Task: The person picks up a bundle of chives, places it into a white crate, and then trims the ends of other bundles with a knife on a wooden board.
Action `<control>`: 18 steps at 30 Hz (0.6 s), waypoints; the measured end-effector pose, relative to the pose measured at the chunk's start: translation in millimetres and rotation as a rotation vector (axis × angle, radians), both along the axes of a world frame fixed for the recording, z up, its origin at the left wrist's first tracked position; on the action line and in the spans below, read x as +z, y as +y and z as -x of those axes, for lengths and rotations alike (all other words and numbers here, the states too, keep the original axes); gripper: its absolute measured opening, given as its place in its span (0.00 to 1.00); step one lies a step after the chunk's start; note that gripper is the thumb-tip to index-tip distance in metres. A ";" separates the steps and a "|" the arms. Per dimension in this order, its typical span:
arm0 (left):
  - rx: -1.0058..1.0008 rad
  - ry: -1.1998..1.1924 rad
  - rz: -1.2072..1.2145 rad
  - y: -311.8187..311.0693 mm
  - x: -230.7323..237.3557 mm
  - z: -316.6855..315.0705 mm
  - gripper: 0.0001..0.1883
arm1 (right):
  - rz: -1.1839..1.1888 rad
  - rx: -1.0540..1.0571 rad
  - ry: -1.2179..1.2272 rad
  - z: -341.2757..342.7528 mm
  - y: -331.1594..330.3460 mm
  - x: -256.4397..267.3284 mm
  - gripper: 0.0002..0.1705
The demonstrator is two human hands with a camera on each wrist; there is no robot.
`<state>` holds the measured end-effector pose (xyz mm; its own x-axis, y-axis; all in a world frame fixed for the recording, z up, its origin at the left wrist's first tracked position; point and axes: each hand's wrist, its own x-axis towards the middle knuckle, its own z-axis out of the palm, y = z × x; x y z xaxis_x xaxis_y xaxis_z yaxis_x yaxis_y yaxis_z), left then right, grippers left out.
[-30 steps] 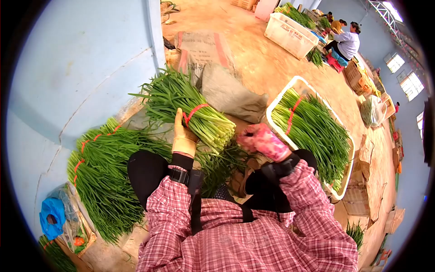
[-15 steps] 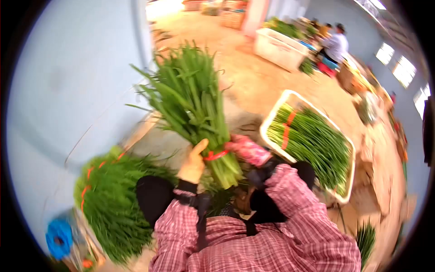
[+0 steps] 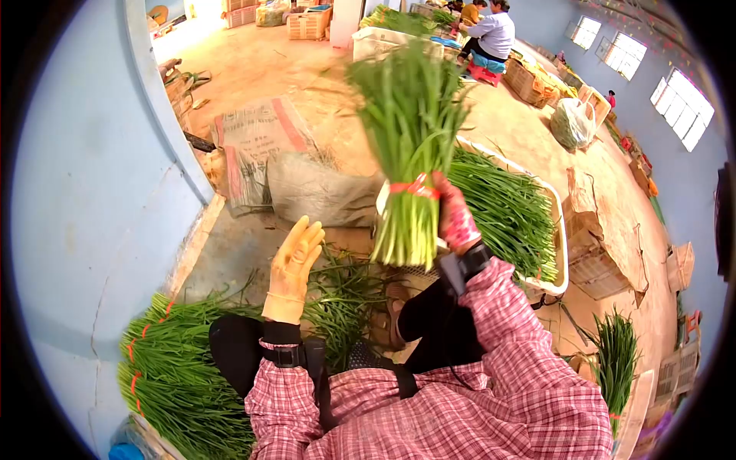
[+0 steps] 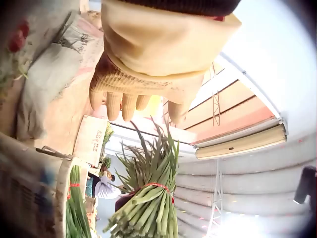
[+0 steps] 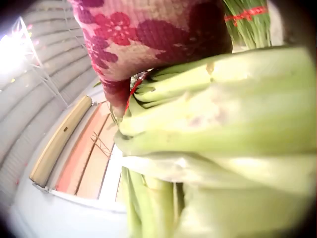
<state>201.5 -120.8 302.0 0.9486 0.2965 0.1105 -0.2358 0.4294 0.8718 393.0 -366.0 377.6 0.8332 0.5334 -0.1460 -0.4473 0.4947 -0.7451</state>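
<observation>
My right hand (image 3: 457,215), in a pink flowered glove, grips a bundle of garlic chives (image 3: 410,130) beside its red tie (image 3: 414,188). The bundle stands upright in front of me, leaves up and pale cut ends down, overlapping the white crate (image 3: 563,257) in the head view. Close up in the right wrist view, the pale stalks (image 5: 237,109) fill much of the frame below the flowered glove (image 5: 158,34). My left hand (image 3: 293,264), in a cream glove, is raised with fingers extended and holds nothing; in the left wrist view the bundle (image 4: 148,198) appears beyond its fingertips.
More chives (image 3: 498,199) lie in the white crate. A heap of tied chives (image 3: 184,376) sits by my left knee, against the blue wall (image 3: 77,230). Loose leaves (image 3: 345,299) lie between my feet. Ahead are sacks (image 3: 322,192); a seated person (image 3: 491,38) is farther off.
The bundle has passed from the left hand to the right and moved up and rightward, turning upright. My left hand has let go and stays at the left. The head view has shifted right.
</observation>
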 end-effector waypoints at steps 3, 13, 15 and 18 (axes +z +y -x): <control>-0.012 0.033 -0.003 -2.7 -4.0 -3.2 0.38 | 0.003 -0.049 -0.049 -55.6 -31.7 -16.1 0.26; -0.022 0.095 -0.031 -11.0 -18.1 -20.5 0.35 | 0.037 -0.329 0.138 -136.7 -57.9 -111.9 0.21; -0.021 0.102 -0.031 -12.3 -19.3 -24.6 0.35 | 0.083 -0.341 0.162 -140.8 -59.2 -115.2 0.21; -0.022 0.127 -0.033 -15.4 -19.2 -27.5 0.35 | 0.166 -0.316 0.095 -143.5 -61.0 -115.0 0.20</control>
